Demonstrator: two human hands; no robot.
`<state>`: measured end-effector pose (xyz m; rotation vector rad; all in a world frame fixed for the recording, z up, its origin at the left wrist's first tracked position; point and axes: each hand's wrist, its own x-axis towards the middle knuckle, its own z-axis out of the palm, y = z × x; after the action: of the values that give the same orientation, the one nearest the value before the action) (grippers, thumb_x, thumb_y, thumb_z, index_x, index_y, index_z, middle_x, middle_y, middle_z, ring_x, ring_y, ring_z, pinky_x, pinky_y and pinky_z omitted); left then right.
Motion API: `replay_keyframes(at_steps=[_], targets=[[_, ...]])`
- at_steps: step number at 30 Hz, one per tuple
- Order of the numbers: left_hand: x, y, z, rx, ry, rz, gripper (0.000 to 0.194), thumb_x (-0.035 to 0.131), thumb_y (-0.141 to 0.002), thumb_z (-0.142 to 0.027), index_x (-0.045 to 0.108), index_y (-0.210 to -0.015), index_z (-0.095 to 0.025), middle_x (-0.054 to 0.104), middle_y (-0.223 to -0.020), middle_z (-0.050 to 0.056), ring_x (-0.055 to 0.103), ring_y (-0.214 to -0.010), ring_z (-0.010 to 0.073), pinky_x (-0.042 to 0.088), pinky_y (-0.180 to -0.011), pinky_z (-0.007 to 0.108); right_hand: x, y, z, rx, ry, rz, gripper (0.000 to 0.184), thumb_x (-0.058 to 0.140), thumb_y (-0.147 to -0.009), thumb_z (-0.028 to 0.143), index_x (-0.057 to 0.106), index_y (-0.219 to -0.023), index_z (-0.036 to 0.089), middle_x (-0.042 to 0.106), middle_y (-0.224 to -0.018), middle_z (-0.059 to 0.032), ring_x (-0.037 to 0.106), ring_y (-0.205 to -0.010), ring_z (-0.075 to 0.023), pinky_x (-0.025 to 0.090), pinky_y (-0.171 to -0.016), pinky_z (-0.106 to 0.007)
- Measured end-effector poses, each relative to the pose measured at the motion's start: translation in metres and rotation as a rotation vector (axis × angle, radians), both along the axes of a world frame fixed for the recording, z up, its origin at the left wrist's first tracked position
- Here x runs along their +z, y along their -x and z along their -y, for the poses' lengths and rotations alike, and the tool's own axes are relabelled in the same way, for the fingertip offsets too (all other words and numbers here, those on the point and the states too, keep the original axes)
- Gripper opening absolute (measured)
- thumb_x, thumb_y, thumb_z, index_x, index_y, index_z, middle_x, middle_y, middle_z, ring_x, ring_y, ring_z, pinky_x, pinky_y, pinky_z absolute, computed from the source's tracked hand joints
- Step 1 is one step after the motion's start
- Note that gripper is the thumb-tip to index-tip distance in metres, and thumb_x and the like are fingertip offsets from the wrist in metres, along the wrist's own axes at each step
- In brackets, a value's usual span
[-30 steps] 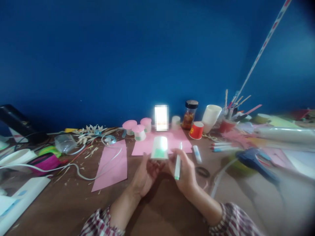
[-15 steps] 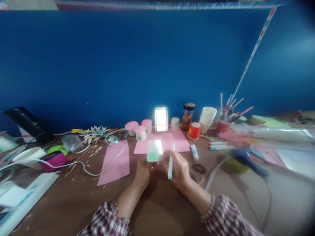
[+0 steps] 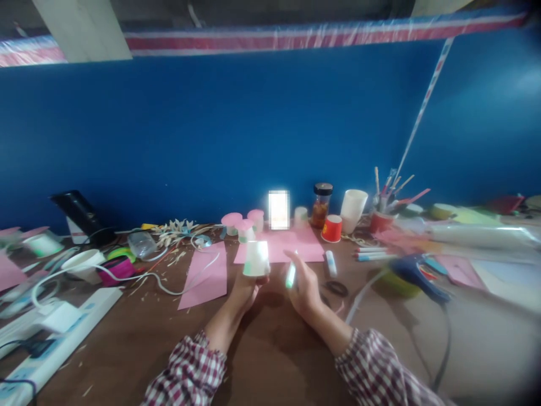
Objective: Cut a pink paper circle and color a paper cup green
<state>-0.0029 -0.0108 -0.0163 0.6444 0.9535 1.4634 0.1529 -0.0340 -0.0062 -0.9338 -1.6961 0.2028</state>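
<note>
An upside-down white paper cup [image 3: 257, 259] with a green patch low on its side is held from below by my left hand [image 3: 245, 290]. My right hand [image 3: 308, 287], a short way to the right, has its fingers closed on a white marker with a green end [image 3: 291, 275]. Cup and marker are apart. Pink paper [image 3: 291, 246] lies behind both hands, and another pink sheet [image 3: 205, 276] is left of my left hand. Several small cups with round pink tops [image 3: 245, 230] stand just beyond the held cup.
A glue stick [image 3: 332, 264], a roll of dark tape [image 3: 337, 288] and a blue glue gun [image 3: 422, 276] lie to the right. A red paper cup [image 3: 332, 228] and lidded jar [image 3: 321, 206] stand at the back. Cables and a power strip [image 3: 63, 344] occupy the left.
The cup in my left hand has moved a little left, away from the marker, and turned so its green patch sits further left. The marker has tilted in my right hand. The view has shifted.
</note>
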Motion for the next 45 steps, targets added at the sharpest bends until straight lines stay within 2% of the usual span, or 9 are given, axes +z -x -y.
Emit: replay_keyframes(at_steps=[2, 8, 15, 22, 26, 32, 36, 41, 45], targets=[[0.0, 0.0, 0.001, -0.027, -0.028, -0.012, 0.033, 0.083, -0.04, -0.01, 0.064, -0.068, -0.013, 0.062, -0.064, 0.001, 0.055, -0.06, 0.0116, 0.042, -0.054, 0.022, 0.002, -0.001, 0.001, -0.001, -0.017, 0.007, 0.057, 0.04, -0.073, 0.0, 0.052, -0.125, 0.017, 0.069, -0.092, -0.0077, 0.066, -0.081, -0.0196, 0.054, -0.077, -0.034], [-0.003, 0.001, 0.001, -0.052, -0.072, -0.043, 0.025, 0.08, -0.053, -0.02, 0.065, -0.072, -0.015, 0.063, -0.064, 0.0, 0.053, -0.056, 0.0094, 0.039, -0.051, 0.021, 0.008, -0.002, 0.004, -0.001, -0.018, 0.036, 0.048, 0.046, -0.075, 0.003, 0.06, -0.119, 0.019, 0.07, -0.103, -0.0094, 0.066, -0.093, -0.0224, 0.054, -0.082, -0.035], [0.0, 0.0, 0.002, -0.039, -0.026, -0.047, 0.021, 0.078, -0.054, -0.018, 0.063, -0.068, -0.015, 0.06, -0.059, -0.002, 0.049, -0.052, 0.0078, 0.038, -0.05, 0.02, 0.007, 0.002, -0.001, -0.069, 0.087, -0.126, 0.019, 0.052, -0.088, 0.019, 0.064, -0.102, 0.017, 0.071, -0.095, -0.0091, 0.069, -0.086, -0.0212, 0.055, -0.077, -0.032], [-0.003, 0.002, 0.0, -0.042, 0.026, -0.043, 0.02, 0.077, -0.055, -0.019, 0.063, -0.07, -0.016, 0.06, -0.062, -0.002, 0.052, -0.056, 0.009, 0.039, -0.052, 0.02, 0.002, 0.002, -0.005, -0.063, 0.169, -0.14, 0.02, 0.05, -0.089, 0.02, 0.062, -0.104, 0.016, 0.07, -0.089, -0.0096, 0.069, -0.079, -0.0201, 0.056, -0.068, -0.029], [-0.006, 0.003, -0.002, -0.046, 0.064, -0.053, 0.015, 0.075, -0.057, -0.018, 0.064, -0.068, -0.016, 0.059, -0.062, -0.001, 0.05, -0.055, 0.0096, 0.04, -0.053, 0.022, 0.0, 0.002, -0.005, -0.031, 0.162, -0.133, 0.02, 0.05, -0.089, 0.02, 0.062, -0.105, 0.016, 0.07, -0.09, -0.0095, 0.068, -0.079, -0.0199, 0.056, -0.071, -0.031], [0.002, 0.002, 0.001, -0.038, 0.067, -0.045, 0.012, 0.073, -0.059, -0.018, 0.064, -0.067, -0.018, 0.059, -0.064, 0.0, 0.049, -0.057, 0.011, 0.04, -0.054, 0.023, 0.003, 0.0, -0.004, -0.027, 0.121, -0.102, 0.02, 0.054, -0.088, 0.019, 0.064, -0.105, 0.018, 0.07, -0.094, -0.0097, 0.067, -0.086, -0.0215, 0.055, -0.076, -0.034], [0.006, 0.001, 0.002, -0.023, 0.069, -0.045, 0.015, 0.074, -0.055, -0.012, 0.064, -0.065, -0.017, 0.058, -0.061, -0.001, 0.049, -0.057, 0.0111, 0.039, -0.054, 0.023, 0.006, -0.002, -0.005, -0.008, 0.117, -0.08, 0.018, 0.053, -0.088, 0.018, 0.065, -0.102, 0.017, 0.07, -0.091, -0.0092, 0.066, -0.082, -0.0213, 0.055, -0.073, -0.033], [0.008, -0.006, -0.006, 0.067, 0.097, -0.032, 0.018, 0.077, -0.054, -0.018, 0.06, -0.058, -0.018, 0.057, -0.057, -0.002, 0.052, -0.057, 0.0117, 0.042, -0.058, 0.025, 0.01, -0.002, -0.005, -0.024, 0.134, -0.06, 0.016, 0.05, -0.089, 0.019, 0.064, -0.096, 0.017, 0.067, -0.082, -0.0071, 0.065, -0.074, -0.0199, 0.054, -0.069, -0.031], [0.011, -0.02, -0.014, 0.063, 0.088, 0.003, 0.019, 0.078, -0.055, -0.018, 0.06, -0.063, -0.019, 0.057, -0.059, -0.003, 0.053, -0.057, 0.0106, 0.044, -0.061, 0.025, 0.011, -0.005, -0.008, -0.066, 0.166, -0.089, 0.013, 0.05, -0.089, 0.021, 0.062, -0.093, 0.018, 0.066, -0.08, -0.0058, 0.064, -0.07, -0.0182, 0.053, -0.066, -0.028]])
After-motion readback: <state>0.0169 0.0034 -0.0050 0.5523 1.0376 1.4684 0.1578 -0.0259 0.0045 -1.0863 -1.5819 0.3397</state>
